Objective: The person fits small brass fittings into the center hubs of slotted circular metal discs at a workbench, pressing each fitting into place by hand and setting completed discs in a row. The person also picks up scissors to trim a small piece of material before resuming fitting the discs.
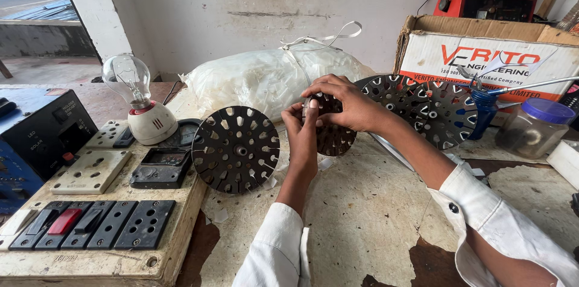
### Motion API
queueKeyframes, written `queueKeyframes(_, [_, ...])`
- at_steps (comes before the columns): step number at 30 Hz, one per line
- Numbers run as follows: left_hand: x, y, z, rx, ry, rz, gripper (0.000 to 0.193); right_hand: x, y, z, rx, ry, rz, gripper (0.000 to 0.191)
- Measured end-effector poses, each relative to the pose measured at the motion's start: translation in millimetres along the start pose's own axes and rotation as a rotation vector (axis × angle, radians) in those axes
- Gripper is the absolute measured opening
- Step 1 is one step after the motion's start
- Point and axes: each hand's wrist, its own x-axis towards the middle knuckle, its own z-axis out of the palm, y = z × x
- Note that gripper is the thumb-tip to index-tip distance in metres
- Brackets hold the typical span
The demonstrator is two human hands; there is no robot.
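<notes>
At mid-tabletop (362, 214), just in front of the tied plastic bag (265, 79), you hold a dark slotted metal disc (330, 133) on edge between both hands. Your left hand (301, 136) grips its left rim from below, fingers closed on the edge; your right hand (347, 103) is curled over the top rim, fingertips pressed onto the disc face. Both grips are closed on this disc.

A second slotted disc (236, 149) leans against the wooden switch board (90, 214), on the left. Two more discs (425, 109) stand overlapped against the cardboard box (482, 51), on the right. A bare bulb in a white holder (136, 97) sits on the board, close to the leaning disc.

Risks, as judged:
- The held disc is carried only by its rim; a loosened left grip could let it roll or drop onto the tabletop.
- The slot edges look thin; fingertips pushed into them could get nicked.
- A knock with your left elbow could tip the leaning disc toward the bulb.

Not resolved:
- Whatever your right fingertips work on is covered by the hand.
- Your hands cover most of the held disc's upper half.
- The blue-lidded jar (537, 127) shows contents too dim to identify.
- The bag's contents are only a white blur.
</notes>
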Motion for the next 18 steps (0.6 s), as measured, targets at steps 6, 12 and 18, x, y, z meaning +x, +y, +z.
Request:
queueKeyframes(6, [6.7, -2.4, -9.1, -0.299, -0.045, -0.129, 0.062, -2.3, -4.2, -2.1, 0.002, -0.045, 0.057, 0.072])
queueKeyframes(12, [0.6, 2.3, -4.3, -0.123, 0.008, -0.119, 0.039, -2.5, 0.7, -1.7, 0.023, -0.035, 0.003, 0.070])
queueKeyframes(18, [-5.5, 0.8, 3.8, -0.012, -0.057, 0.124, 0.033, -4.2, 1.9, -1.7, 0.016, -0.032, -0.005, 0.066])
